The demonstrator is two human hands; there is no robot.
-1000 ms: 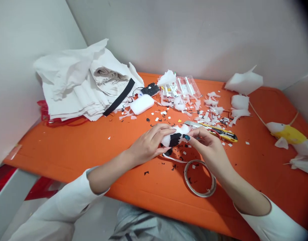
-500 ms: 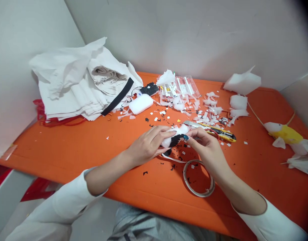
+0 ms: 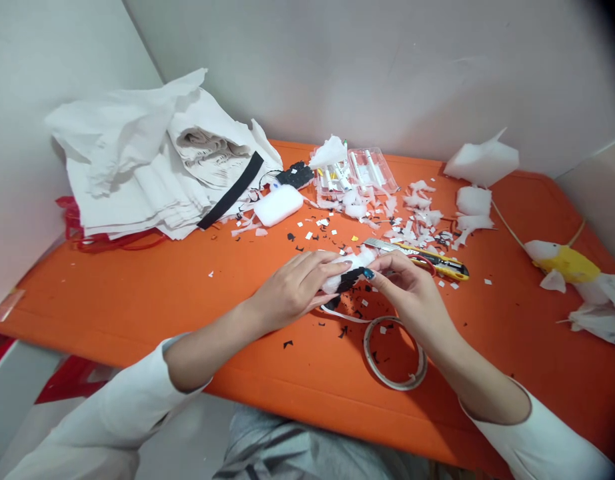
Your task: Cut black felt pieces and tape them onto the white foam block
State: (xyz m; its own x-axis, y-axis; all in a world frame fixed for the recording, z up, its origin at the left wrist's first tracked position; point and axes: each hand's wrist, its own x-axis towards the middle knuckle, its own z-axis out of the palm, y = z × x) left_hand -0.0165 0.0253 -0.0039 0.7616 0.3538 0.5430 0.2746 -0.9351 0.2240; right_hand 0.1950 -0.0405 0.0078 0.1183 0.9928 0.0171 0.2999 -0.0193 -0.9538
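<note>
Head view: mid-frame, your left hand [image 3: 290, 287] grips a white bundle [image 3: 357, 259], your right hand [image 3: 406, 283] pinching its black piece [image 3: 348, 280].

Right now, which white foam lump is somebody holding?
The white foam lump patched with black, in the left hand; the rounded white foam block and squarish white foam block lie untouched.

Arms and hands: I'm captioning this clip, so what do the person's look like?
Plain white sleeves end well short of the left hand and right hand. Both hands are ungloved; the right thumbnail is painted dark blue-green.
</note>
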